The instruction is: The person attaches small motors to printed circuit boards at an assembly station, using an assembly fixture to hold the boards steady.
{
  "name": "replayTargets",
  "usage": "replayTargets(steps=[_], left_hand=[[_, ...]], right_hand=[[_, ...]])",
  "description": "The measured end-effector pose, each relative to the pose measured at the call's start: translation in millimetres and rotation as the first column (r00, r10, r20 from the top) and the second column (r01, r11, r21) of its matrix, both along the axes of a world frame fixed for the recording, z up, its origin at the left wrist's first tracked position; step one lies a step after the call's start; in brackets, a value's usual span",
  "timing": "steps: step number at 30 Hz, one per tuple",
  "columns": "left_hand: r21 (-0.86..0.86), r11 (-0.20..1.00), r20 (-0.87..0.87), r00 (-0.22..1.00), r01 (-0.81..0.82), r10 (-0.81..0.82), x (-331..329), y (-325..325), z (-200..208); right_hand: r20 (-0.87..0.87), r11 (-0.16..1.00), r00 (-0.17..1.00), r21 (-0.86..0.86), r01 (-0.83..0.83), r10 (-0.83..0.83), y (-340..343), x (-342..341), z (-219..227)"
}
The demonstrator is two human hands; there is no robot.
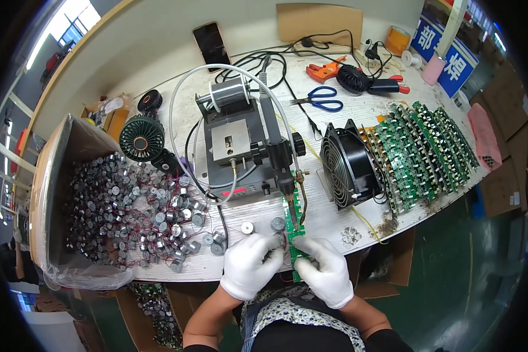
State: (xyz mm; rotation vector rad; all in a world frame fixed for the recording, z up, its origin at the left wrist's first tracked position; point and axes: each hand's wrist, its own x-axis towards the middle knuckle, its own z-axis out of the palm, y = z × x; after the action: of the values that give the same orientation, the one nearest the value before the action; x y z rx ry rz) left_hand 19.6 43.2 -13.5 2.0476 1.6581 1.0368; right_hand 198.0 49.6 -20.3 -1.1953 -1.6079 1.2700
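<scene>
From the head view I look down on my two white-gloved hands at the near edge of the counter (328, 232). The green board (294, 251) lies lengthwise between them, its near end just past the edge. My right hand (322, 270) has finger and thumb on the board, a little apart; I cannot tell whether its grip is clenched. My left hand (253, 264) has finger and thumb drawn together at the board's left side; I cannot tell what, if anything, that grip has. A small motor (277, 223) sits just beyond its fingertips, near the board.

The soldering iron (284, 179) points down over the board, on a stand beside the grey machine (230, 141). To my left, a heap of motors (129, 205) spills from a box (43, 205). To my right stand a black fan (343, 167) and a row of upright boards (425, 158). Blue-handled cutters (325, 105) lie farther back.
</scene>
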Motion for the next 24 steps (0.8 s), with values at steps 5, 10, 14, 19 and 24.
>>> replayTargets(steps=[5, 10, 14, 19, 24], left_hand=[[-0.114, 0.993, 0.137, 0.991, 0.017, -0.001, -3.2, -4.3, -3.9], [-0.414, 0.895, 0.535, 0.840, 0.166, 0.091, -8.5, -7.1, -7.2], [-0.360, 0.904, 0.522, 0.853, 0.232, -0.011, -9.5, -4.4, -7.2], [-0.396, 0.903, 0.388, 0.922, 0.168, -0.001, -7.5, -2.4, -1.6], [-0.367, 0.929, 0.261, 0.964, 0.046, 0.055, -1.0, -2.5, 1.2]], right_hand=[[0.044, 0.998, 0.999, 0.058, 0.001, -0.004, 1.1, -1.5, 2.8], [0.048, 0.992, 0.999, 0.129, -0.011, 0.005, 2.6, -2.5, 2.3], [0.046, 0.992, 0.999, 0.122, -0.022, 0.017, 1.8, -1.3, 0.8], [0.043, 0.992, 0.999, 0.124, -0.024, 0.019, 1.8, -0.8, -1.2], [0.035, 0.996, 0.999, 0.090, -0.014, 0.011, 0.9, -1.3, 0.8]])
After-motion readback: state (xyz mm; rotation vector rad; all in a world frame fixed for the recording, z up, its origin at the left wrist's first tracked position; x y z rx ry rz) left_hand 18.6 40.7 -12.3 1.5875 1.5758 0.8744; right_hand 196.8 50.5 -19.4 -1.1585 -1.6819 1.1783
